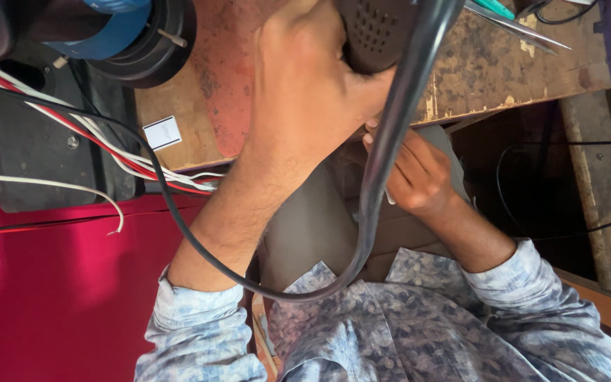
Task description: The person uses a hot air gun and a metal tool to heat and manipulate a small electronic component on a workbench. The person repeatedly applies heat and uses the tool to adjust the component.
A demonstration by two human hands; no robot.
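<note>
Here the person sits close against a worn wooden desk (475, 78), both arms up in front of the chest. The left hand (305, 92) is wrapped around a dark, perforated device body (373, 32) at about twelve o'clock, pressing it down at the desk's near edge. The right hand (419, 173) sits lower, at roughly three o'clock from the left wrist, just under the desk edge, its fingers curled in on a small pale piece (389, 197) that I cannot make out. A thick black cable (383, 163) drops from the device between the two hands, loops toward the patterned shirt (404, 325) and swings back out toward nine o'clock. At ten o'clock a bundle of red and white wires (100, 141) trails across a black plate (33, 152) beneath a black round housing with a blue part (132, 32). A small white card (162, 132) lies on the desk beside them, and a pair of scissors (514, 25) rests at one o'clock. To my eye the cable is the risk: it hangs right across the right hand's working space, so a tug could drag the device off the desk edge or knock the little piece loose. The loose wires could also snag on the left forearm.
</note>
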